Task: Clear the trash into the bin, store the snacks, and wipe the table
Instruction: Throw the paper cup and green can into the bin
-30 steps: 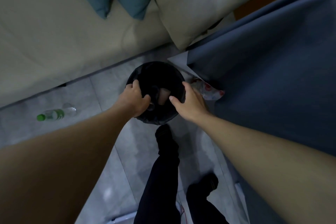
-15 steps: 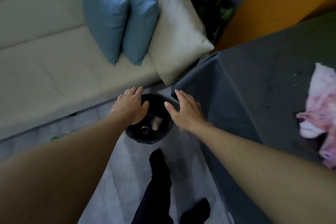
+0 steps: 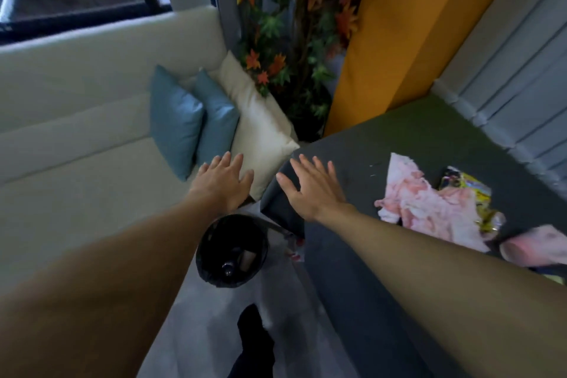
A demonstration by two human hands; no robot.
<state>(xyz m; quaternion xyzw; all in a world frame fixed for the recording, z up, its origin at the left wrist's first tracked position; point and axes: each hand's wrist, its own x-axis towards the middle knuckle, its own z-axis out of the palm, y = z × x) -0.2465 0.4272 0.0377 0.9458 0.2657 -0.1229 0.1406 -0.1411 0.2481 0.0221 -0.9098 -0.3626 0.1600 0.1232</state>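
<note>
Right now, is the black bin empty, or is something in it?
Not empty: a dark bottle and a pale scrap lie at the bottom of the bin.

table [image 3: 414, 138] (grey cloth) | pink rag [image 3: 429, 209], snack wrapper [image 3: 469, 193] | floor [image 3: 196, 331]: bin [image 3: 211, 242]

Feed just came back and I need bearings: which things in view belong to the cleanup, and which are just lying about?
Job:
black bin
table
pink cloth
yellow snack packet

Lying about:
blue cushions
cream pillow
sofa
plant
</note>
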